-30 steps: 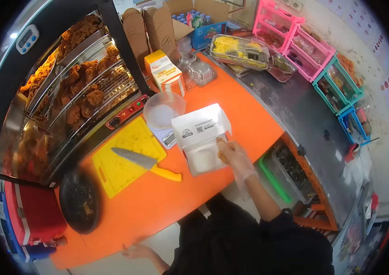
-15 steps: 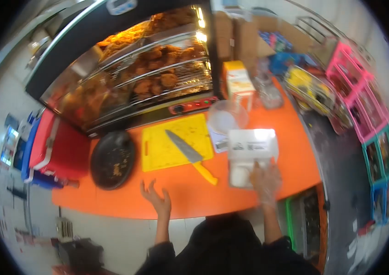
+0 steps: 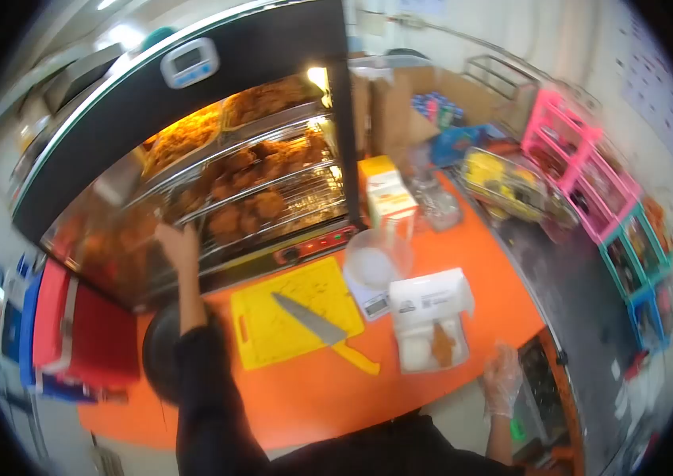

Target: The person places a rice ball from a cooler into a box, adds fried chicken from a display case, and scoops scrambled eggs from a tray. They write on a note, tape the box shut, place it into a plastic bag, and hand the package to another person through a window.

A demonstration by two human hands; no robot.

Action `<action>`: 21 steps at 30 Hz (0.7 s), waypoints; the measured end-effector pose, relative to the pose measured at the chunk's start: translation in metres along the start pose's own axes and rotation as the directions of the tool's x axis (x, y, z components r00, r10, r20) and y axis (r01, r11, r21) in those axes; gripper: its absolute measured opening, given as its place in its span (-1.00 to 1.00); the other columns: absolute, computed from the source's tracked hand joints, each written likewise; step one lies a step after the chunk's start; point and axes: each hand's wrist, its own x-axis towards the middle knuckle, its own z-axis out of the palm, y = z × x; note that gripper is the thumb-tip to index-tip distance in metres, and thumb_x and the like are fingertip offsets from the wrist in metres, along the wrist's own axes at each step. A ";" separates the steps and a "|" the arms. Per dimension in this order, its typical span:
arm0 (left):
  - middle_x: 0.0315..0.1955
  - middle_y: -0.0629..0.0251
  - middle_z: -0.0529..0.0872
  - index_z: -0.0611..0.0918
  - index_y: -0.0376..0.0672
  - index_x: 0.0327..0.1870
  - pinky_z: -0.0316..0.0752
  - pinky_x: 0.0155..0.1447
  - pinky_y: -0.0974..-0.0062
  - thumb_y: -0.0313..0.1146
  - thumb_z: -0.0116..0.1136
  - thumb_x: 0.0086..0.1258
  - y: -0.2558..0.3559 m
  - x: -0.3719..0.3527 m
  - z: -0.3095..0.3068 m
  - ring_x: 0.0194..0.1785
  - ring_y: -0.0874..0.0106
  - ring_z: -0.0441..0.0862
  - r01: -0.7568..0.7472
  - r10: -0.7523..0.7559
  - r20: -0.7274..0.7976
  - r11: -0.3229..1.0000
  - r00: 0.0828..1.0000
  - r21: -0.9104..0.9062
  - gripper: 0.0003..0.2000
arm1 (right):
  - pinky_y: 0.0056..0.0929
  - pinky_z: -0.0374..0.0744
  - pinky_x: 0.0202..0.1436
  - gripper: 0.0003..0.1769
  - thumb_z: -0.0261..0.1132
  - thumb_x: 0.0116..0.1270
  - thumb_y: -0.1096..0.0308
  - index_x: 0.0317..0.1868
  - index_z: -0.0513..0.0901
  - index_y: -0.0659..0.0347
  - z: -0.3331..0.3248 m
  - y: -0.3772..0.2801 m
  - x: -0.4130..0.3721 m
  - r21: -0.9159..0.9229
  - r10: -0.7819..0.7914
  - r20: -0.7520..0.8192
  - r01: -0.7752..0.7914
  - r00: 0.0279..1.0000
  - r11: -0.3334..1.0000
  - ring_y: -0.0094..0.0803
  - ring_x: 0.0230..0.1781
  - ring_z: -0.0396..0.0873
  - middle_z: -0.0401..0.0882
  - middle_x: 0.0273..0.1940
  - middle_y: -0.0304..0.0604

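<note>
My left hand (image 3: 178,244) is bare and reaches up to the glass front of the warming cabinet (image 3: 251,255), its fingers apart at the glass. Fried chicken pieces (image 3: 248,216) sit on wire racks behind the glass. My right hand (image 3: 503,374), in a clear plastic glove, hangs off the counter's right front edge with loosely bent fingers and nothing in it. To its left stands a white takeout box (image 3: 430,305) with its lid up. Inside are a white rounded portion (image 3: 415,354) and a brown fried piece (image 3: 442,344).
A knife (image 3: 317,324) with a yellow handle lies across the yellow cutting board (image 3: 253,309). A clear tub (image 3: 376,260) sits on a scale (image 3: 376,306). My left arm partly covers a black pan (image 3: 160,349). A red cooler (image 3: 102,325) stands at left.
My left hand has gone from the counter's front up to the cabinet glass. My right hand has left the takeout box and moved right and down; the brown piece now shows inside.
</note>
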 end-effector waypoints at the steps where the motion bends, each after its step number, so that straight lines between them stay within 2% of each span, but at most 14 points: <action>1: -0.11 -0.15 0.40 0.34 -0.39 -0.06 0.27 0.08 0.16 -0.29 0.14 0.09 0.005 0.000 0.002 -0.03 -0.07 0.36 -0.015 0.015 0.016 1.000 1.000 -0.002 -0.54 | -0.13 0.51 -0.09 -0.68 0.14 0.17 0.49 -0.02 0.46 0.25 -0.003 0.003 0.000 0.029 0.023 -0.019 -0.023 1.000 0.999 0.02 -0.11 0.50 0.47 -0.08 0.07; 5: -0.09 -0.08 0.39 0.32 -0.34 0.01 0.26 0.10 0.20 -0.32 0.11 0.10 0.041 -0.022 0.009 0.00 -0.01 0.37 -0.025 0.046 0.208 0.995 0.977 -0.100 -0.54 | -0.16 0.51 -0.11 -0.75 0.12 0.19 0.49 -0.09 0.50 0.26 -0.005 0.014 0.024 -0.020 0.090 -0.065 -0.092 0.994 0.996 -0.02 -0.12 0.51 0.52 -0.16 0.05; 7: -0.03 -0.01 0.38 0.30 -0.29 0.10 0.25 0.15 0.27 -0.35 0.07 0.13 0.057 -0.034 0.021 0.07 0.06 0.38 -0.101 0.171 0.225 0.952 0.959 -0.290 -0.51 | -0.18 0.51 -0.12 -0.80 0.12 0.21 0.44 -0.14 0.53 0.25 -0.006 0.005 0.051 -0.011 0.055 -0.143 -0.057 0.988 0.998 -0.07 -0.13 0.52 0.54 -0.19 0.02; 8: -0.03 -0.01 0.38 0.30 -0.29 0.10 0.25 0.15 0.27 -0.35 0.07 0.13 0.067 -0.039 0.025 0.07 0.06 0.38 -0.102 0.180 0.243 0.947 0.953 -0.303 -0.51 | -0.20 0.51 -0.12 -0.81 0.13 0.22 0.41 -0.16 0.54 0.23 -0.005 0.004 0.063 0.001 0.021 -0.183 -0.021 0.983 1.000 -0.10 -0.14 0.53 0.55 -0.19 0.00; 10: -0.05 0.11 0.35 0.25 -0.34 0.19 0.20 0.21 0.35 -0.40 -0.01 0.14 0.085 -0.051 0.033 0.06 0.24 0.36 -0.055 0.209 0.335 0.908 0.919 -0.414 -0.46 | -0.22 0.51 -0.11 -0.81 0.13 0.23 0.35 -0.17 0.56 0.20 -0.002 0.003 0.087 0.047 0.023 -0.163 -0.016 0.986 0.999 -0.13 -0.15 0.54 0.57 -0.20 -0.05; 11: -0.05 0.11 0.35 0.25 -0.34 0.19 0.20 0.21 0.35 -0.40 -0.01 0.14 0.089 -0.054 0.041 0.06 0.24 0.36 -0.052 0.217 0.347 0.902 0.913 -0.428 -0.46 | -0.23 0.51 -0.10 -0.80 0.13 0.23 0.35 -0.16 0.57 0.18 0.000 0.005 0.101 0.068 0.016 -0.123 -0.008 0.992 0.998 -0.13 -0.15 0.54 0.57 -0.20 -0.07; 13: 0.15 0.03 0.30 0.23 -0.31 0.25 0.04 0.35 0.40 -0.48 -0.06 0.07 0.095 -0.059 0.058 0.29 0.17 0.21 -0.085 0.330 0.387 0.844 0.861 -0.530 -0.40 | -0.22 0.51 -0.09 -0.80 0.12 0.24 0.33 -0.16 0.57 0.16 0.008 0.022 0.134 0.080 -0.039 -0.029 0.041 0.999 0.996 -0.12 -0.15 0.55 0.58 -0.19 -0.09; 14: 0.15 0.04 0.30 0.23 -0.32 0.26 -0.02 0.38 0.42 -0.51 -0.08 0.02 0.114 -0.066 0.059 0.31 0.20 0.17 -0.171 0.364 0.317 0.848 0.876 -0.501 -0.37 | -0.21 0.50 -0.08 -0.79 0.11 0.24 0.33 -0.16 0.57 0.17 0.012 0.035 0.153 0.075 -0.086 0.025 0.084 0.996 0.994 -0.11 -0.15 0.55 0.59 -0.18 -0.08; 16: 0.16 0.03 0.30 0.23 -0.32 0.26 -0.01 0.37 0.42 -0.50 -0.08 0.03 0.135 -0.075 0.069 0.31 0.20 0.18 -0.189 0.371 0.316 0.855 0.873 -0.483 -0.37 | -0.18 0.49 -0.06 -0.79 0.08 0.26 0.30 -0.17 0.56 0.16 0.011 0.050 0.197 0.126 0.005 0.042 -0.010 0.999 0.992 -0.10 -0.12 0.54 0.59 -0.17 -0.06; 17: 0.16 0.03 0.29 0.23 -0.32 0.26 -0.01 0.37 0.42 -0.49 -0.07 0.04 0.146 -0.080 0.073 0.30 0.20 0.19 -0.210 0.373 0.310 0.867 0.874 -0.452 -0.38 | -0.18 0.49 -0.06 -0.78 0.07 0.26 0.30 -0.16 0.56 0.16 0.013 0.066 0.222 0.127 -0.033 -0.007 0.034 0.999 0.991 -0.08 -0.11 0.53 0.59 -0.17 -0.06; 18: 0.17 0.05 0.29 0.22 -0.31 0.28 0.00 0.37 0.42 -0.49 -0.08 0.06 0.163 -0.083 0.070 0.30 0.20 0.20 -0.090 0.311 0.385 0.864 0.869 -0.496 -0.38 | -0.18 0.49 -0.05 -0.77 0.05 0.26 0.30 -0.15 0.56 0.15 0.018 0.084 0.249 0.127 -0.077 -0.057 0.084 0.995 0.988 -0.05 -0.10 0.53 0.59 -0.16 -0.05; 19: 0.17 0.05 0.29 0.22 -0.31 0.28 0.00 0.37 0.42 -0.49 -0.08 0.06 0.173 -0.087 0.073 0.30 0.20 0.20 -0.087 0.305 0.380 0.865 0.873 -0.494 -0.38 | -0.18 0.49 -0.05 -0.77 0.05 0.26 0.30 -0.15 0.56 0.15 0.021 0.100 0.278 0.127 -0.085 -0.057 0.092 0.995 0.988 -0.05 -0.10 0.53 0.59 -0.16 -0.05; 21: 0.30 0.05 0.12 0.14 -0.35 0.32 -0.14 0.41 0.39 -0.42 -0.14 0.21 0.179 -0.093 0.081 0.40 0.22 0.03 -0.072 0.279 0.437 0.898 0.855 -0.434 -0.41 | -0.18 0.49 -0.05 -0.75 0.04 0.23 0.33 -0.13 0.57 0.11 0.029 0.132 0.339 -0.157 0.109 0.133 -0.088 0.985 0.984 -0.05 -0.09 0.54 0.59 -0.15 0.00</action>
